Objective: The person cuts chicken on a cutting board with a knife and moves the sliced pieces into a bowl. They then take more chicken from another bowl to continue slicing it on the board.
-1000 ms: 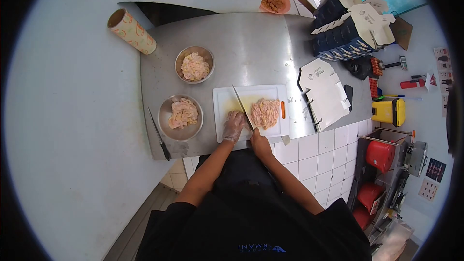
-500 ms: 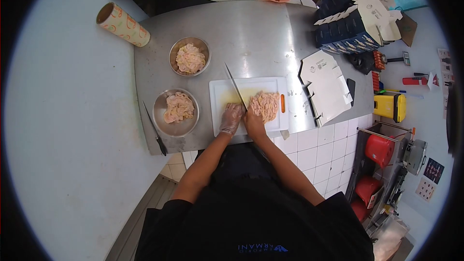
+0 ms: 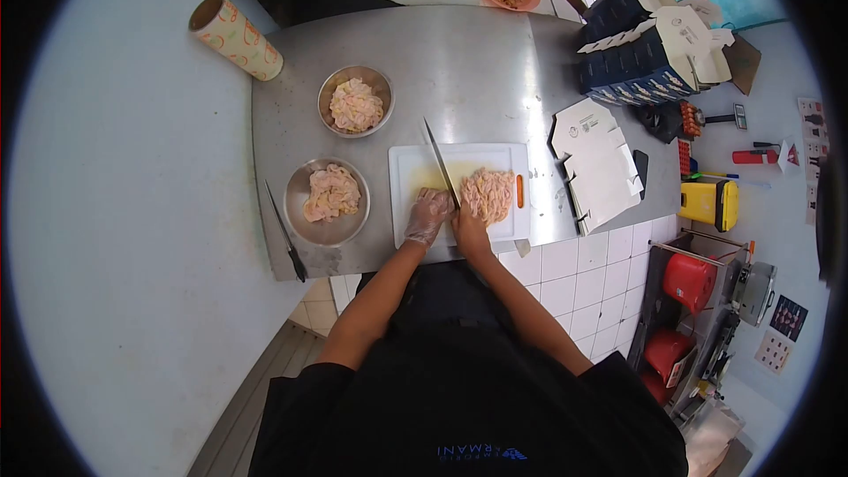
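A white cutting board (image 3: 407, 155) with an orange handle slot lies on the steel table. My right hand (image 3: 469, 228) is wrapped round the handle of a long kitchen knife (image 3: 439, 157), its blade slanting away to the upper left. My left hand (image 3: 427, 214), in a clear plastic glove, rests on the board just left of the blade with fingers curled; whatever lies under them is hidden. Right of the knife sits a heap of cut pale raw meat (image 3: 488, 195), probably chicken. Yellowish wet smears show on the board behind my left hand.
Two steel bowls of raw meat (image 3: 334, 193) (image 3: 356, 105) stand at left. A second knife (image 3: 285, 231) lies near the table's left edge. Behind it stands a patterned roll (image 3: 237, 38). Flat cartons (image 3: 594, 163), a phone (image 3: 639, 173) and stacked boxes (image 3: 636, 62) are at right.
The whole view has shifted slightly with my head. Both hands and the knife stay in nearly the same place on the board, the blade close beside my left fingers.
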Motion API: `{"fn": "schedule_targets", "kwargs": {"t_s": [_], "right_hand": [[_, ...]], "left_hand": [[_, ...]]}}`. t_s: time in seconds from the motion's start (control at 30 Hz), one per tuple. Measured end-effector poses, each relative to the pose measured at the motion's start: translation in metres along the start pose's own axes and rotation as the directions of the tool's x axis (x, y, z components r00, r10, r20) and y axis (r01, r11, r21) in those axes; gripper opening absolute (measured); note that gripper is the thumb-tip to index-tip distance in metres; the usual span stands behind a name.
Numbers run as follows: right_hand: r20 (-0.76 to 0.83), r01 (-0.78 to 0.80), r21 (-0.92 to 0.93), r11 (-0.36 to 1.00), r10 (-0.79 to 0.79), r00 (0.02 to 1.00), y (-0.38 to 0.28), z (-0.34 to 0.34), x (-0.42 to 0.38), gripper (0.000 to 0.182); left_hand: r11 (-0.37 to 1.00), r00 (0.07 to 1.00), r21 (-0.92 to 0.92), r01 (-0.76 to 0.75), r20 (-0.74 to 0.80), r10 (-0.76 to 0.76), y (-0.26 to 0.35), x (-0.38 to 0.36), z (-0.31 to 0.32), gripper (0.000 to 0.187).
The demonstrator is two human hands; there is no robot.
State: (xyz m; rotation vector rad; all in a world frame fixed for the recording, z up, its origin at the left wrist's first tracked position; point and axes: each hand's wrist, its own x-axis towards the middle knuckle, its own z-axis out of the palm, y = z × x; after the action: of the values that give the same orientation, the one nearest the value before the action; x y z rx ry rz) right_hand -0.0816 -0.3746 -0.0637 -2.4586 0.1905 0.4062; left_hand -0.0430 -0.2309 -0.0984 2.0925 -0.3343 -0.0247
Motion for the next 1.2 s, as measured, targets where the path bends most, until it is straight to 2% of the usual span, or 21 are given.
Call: {"fn": "schedule_targets", "kwargs": {"t_s": [0.1,0.2,0.33,0.43,0.47,0.53,0.63,0.67,0.73,0.87,0.93,1.0,1.03,1.1,1.13,1.2], "right_hand": [[0.127,-0.154,-0.052,0.987,0.160,0.979,0.012,-0.009,-0.045,0.031],[0.098,-0.157,-0.053,0.986,0.162,0.982,0.010,-0.008,-0.047,0.029],[-0.055,0.029,-0.022,0.999,-0.031,0.998,-0.005,0.002,0.009,0.032],[0.081,-0.153,-0.047,0.987,0.157,0.984,0.003,-0.006,-0.042,0.030],[0.114,-0.180,-0.071,0.981,0.187,0.976,0.014,-0.003,-0.055,0.034],[0.078,-0.150,-0.037,0.988,0.152,0.985,0.018,0.004,-0.043,0.036],[-0.001,-0.077,-0.025,0.997,0.077,0.997,-0.006,0.003,0.004,0.032],[-0.021,-0.049,-0.035,0.998,0.048,0.999,-0.012,0.000,0.008,0.029],[0.019,-0.096,-0.028,0.995,0.096,0.995,0.000,0.004,-0.018,0.029],[0.085,-0.196,-0.060,0.979,0.201,0.976,0.005,-0.007,-0.069,0.029],[0.015,-0.119,-0.021,0.993,0.119,0.993,0.001,0.001,-0.037,0.029],[-0.078,-0.020,-0.040,0.999,0.017,0.997,-0.002,0.010,-0.003,0.030],[-0.038,-0.077,-0.022,0.997,0.076,0.996,-0.002,0.013,-0.015,0.031],[0.016,-0.160,0.001,0.987,0.160,0.987,-0.003,0.005,-0.027,0.032],[0.020,-0.179,-0.067,0.982,0.181,0.983,0.007,0.008,-0.049,0.032],[0.036,-0.164,-0.059,0.985,0.167,0.985,0.020,0.007,-0.076,0.032]], "left_hand": [[0.998,0.999,-0.051,0.035,0.011,-0.035,0.000,0.003,0.002,0.021],[0.999,0.999,-0.004,0.038,0.035,-0.038,0.005,0.000,0.003,0.020],[0.997,0.995,0.067,0.033,0.088,-0.039,-0.001,0.000,-0.001,0.020],[0.996,0.994,-0.070,0.053,0.104,-0.045,0.002,-0.001,-0.003,0.018],[0.999,0.993,-0.032,0.026,0.116,-0.022,0.004,-0.001,-0.002,0.017],[0.999,0.990,0.050,-0.021,0.141,0.014,0.007,-0.002,-0.003,0.017],[0.998,0.993,0.057,-0.039,0.117,0.032,-0.001,-0.003,-0.002,0.020],[0.999,0.988,0.033,-0.025,0.153,0.020,0.003,-0.009,-0.005,0.020],[1.000,0.980,-0.008,-0.017,0.199,0.018,0.011,0.002,-0.019,0.020],[0.993,0.985,0.041,-0.111,0.137,0.104,0.003,-0.003,-0.002,0.016],[0.987,0.980,0.059,-0.152,0.137,0.143,0.000,-0.006,-0.003,0.016],[0.993,0.980,0.065,-0.101,0.176,0.088,-0.001,-0.003,-0.003,0.016],[0.995,0.978,0.070,-0.070,0.202,0.055,0.000,-0.008,-0.004,0.018],[0.992,0.975,0.072,-0.105,0.203,0.089,0.000,-0.005,-0.007,0.017],[0.990,0.973,0.069,-0.120,0.208,0.104,0.001,-0.008,-0.006,0.016],[0.979,0.967,0.100,-0.175,0.205,0.152,0.007,-0.009,-0.008,0.016]]}}
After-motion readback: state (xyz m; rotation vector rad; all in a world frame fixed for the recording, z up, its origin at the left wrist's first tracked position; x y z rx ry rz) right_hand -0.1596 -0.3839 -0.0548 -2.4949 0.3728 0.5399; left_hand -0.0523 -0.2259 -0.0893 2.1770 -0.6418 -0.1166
